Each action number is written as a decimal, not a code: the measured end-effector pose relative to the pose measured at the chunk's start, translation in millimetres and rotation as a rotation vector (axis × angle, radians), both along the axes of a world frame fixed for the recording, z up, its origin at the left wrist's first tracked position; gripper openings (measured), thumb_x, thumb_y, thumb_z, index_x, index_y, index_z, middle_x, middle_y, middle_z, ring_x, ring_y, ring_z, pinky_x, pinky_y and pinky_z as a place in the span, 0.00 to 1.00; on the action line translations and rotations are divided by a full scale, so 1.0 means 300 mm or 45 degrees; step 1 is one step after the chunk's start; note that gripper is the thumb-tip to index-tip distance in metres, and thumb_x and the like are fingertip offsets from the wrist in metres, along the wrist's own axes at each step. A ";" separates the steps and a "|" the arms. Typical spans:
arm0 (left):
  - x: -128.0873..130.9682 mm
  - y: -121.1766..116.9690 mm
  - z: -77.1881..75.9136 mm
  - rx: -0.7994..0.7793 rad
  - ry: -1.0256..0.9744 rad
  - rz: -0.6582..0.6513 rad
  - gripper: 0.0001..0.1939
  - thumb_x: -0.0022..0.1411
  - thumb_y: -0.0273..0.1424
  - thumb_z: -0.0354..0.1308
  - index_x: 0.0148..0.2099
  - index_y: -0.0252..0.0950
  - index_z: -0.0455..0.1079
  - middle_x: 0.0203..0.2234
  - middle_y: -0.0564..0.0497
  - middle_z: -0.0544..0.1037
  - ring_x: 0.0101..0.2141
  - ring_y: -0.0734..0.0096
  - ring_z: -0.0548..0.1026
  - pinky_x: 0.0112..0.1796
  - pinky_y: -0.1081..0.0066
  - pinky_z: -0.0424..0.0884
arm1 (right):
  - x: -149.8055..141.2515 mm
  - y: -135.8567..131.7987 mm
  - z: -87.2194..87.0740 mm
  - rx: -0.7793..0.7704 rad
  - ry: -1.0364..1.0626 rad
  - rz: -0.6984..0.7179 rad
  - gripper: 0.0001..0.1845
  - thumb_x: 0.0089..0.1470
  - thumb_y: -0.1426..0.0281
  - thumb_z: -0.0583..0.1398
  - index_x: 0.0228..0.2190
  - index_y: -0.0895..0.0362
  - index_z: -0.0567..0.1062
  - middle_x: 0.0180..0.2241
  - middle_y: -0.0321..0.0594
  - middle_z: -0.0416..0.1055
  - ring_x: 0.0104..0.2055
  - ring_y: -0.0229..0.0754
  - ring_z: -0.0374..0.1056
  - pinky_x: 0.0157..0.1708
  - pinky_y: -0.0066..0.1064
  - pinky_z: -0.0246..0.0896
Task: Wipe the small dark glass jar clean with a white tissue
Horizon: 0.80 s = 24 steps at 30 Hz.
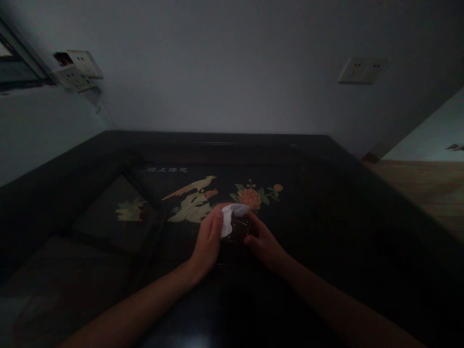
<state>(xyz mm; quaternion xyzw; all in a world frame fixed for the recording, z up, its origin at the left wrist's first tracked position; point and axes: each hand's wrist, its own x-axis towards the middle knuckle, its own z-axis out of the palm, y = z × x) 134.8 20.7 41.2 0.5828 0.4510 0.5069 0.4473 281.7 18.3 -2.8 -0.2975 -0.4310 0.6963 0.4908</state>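
Note:
Between my two hands is a small dark glossy object (239, 232), held above the dark tabletop; the dim light hides its exact kind. A white tissue (227, 221) lies against its left side and over its top edge. My left hand (209, 237) is closed around the left side, pressing the tissue onto the object. From the other side, the fingers and thumb of my right hand (265, 242) grip the object's right end. Parts of the fingers are hidden behind the object.
A black shiny table (308, 217) with a painted bird (195, 186) and a flower (250, 197) spreads beneath my hands, against a grey wall (224, 67). Sockets are on the wall at left (85, 63) and right (364, 70). Wooden floor (427, 186) shows at right.

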 end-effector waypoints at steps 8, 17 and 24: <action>-0.020 0.013 0.022 0.857 0.601 -0.243 0.15 0.66 0.27 0.43 0.49 0.37 0.68 0.45 0.45 0.75 0.50 0.65 0.69 0.58 0.58 0.55 | -0.008 -0.003 0.013 0.052 -0.090 -0.099 0.26 0.33 0.67 0.71 0.36 0.53 0.69 0.36 0.35 0.71 0.40 0.43 0.67 0.41 0.34 0.62; -0.019 0.021 0.019 0.654 0.394 -0.264 0.18 0.68 0.31 0.40 0.46 0.37 0.71 0.43 0.46 0.76 0.49 0.64 0.70 0.57 0.57 0.54 | -0.008 0.003 -0.003 -0.025 -0.048 -0.125 0.25 0.34 0.73 0.69 0.37 0.52 0.71 0.37 0.34 0.73 0.41 0.42 0.68 0.42 0.34 0.62; -0.009 0.056 -0.067 -0.255 -0.218 0.106 0.19 0.60 0.44 0.51 0.41 0.35 0.72 0.30 0.49 0.77 0.34 0.64 0.74 0.37 0.68 0.69 | -0.007 -0.006 0.003 -0.105 0.070 -0.062 0.27 0.35 0.67 0.71 0.39 0.52 0.70 0.41 0.37 0.72 0.44 0.44 0.69 0.48 0.41 0.62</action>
